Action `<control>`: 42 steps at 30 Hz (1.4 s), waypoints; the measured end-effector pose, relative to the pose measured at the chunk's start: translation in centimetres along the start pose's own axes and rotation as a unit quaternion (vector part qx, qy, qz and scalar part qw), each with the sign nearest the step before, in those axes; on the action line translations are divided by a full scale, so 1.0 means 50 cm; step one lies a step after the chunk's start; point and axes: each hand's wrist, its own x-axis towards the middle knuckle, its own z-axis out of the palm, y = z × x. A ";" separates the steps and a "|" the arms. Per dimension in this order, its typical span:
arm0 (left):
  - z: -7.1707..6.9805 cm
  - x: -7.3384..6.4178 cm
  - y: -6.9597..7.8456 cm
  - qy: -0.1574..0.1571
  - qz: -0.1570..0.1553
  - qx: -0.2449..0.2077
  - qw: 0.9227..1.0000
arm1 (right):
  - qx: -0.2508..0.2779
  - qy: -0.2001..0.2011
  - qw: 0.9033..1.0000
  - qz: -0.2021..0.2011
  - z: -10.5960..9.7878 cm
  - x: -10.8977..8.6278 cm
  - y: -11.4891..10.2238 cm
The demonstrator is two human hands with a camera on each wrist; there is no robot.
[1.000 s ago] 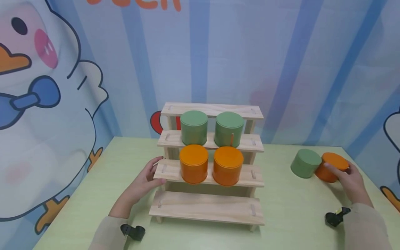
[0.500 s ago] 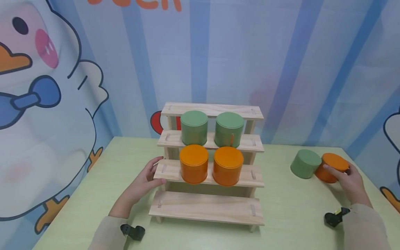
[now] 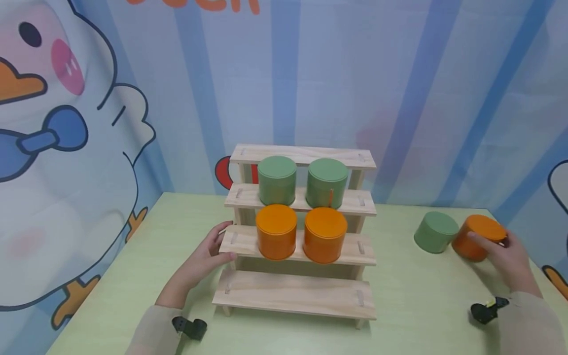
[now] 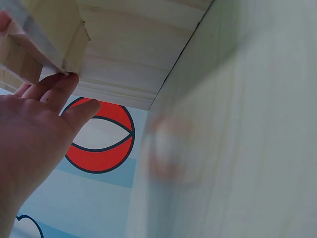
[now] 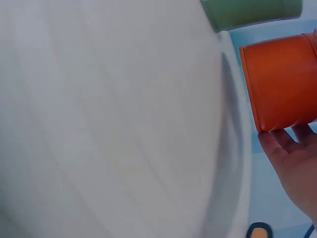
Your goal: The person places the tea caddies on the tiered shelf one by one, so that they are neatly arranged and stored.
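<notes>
Toward the right of the head view, my right hand (image 3: 512,259) grips an orange tin (image 3: 477,239), thumb on its near side and fingers round the right. A shadow under this tin (image 5: 282,82) shows in the right wrist view. Just left of it stands a green tin (image 3: 436,231). My left hand (image 3: 201,264) holds the left end of a four-step wooden display stand (image 3: 295,296), thumb at the second-lowest step's edge; its fingertips (image 4: 64,87) reach underneath. Two green tins (image 3: 277,181) sit on the second step from the top, two orange tins (image 3: 276,231) one step below.
The stand is in the middle of a pale green table (image 3: 408,305). Behind the table hangs a blue striped cloth (image 3: 328,74) with cartoon ducks. A wrist camera (image 3: 190,328) sits on the left sleeve, another (image 3: 488,310) on the right.
My right hand has shifted slightly right with the orange tin, opening a little more distance from the green tin. The left hand keeps its hold on the stand.
</notes>
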 end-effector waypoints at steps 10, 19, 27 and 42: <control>0.000 -0.002 -0.001 -0.002 -0.007 0.000 1.000 | -0.035 0.108 0.993 -0.040 -0.022 0.075 0.073; 0.000 0.000 -0.001 -0.004 -0.004 -0.001 1.000 | -0.019 0.128 0.990 -0.048 -0.023 -0.056 -0.100; -0.005 0.002 0.003 0.001 -0.007 0.005 1.000 | -0.009 0.136 0.988 -0.072 -0.020 -0.104 -0.178; -0.003 0.002 -0.003 0.000 -0.015 0.007 1.000 | -0.002 0.113 0.980 -0.164 0.009 -0.195 -0.263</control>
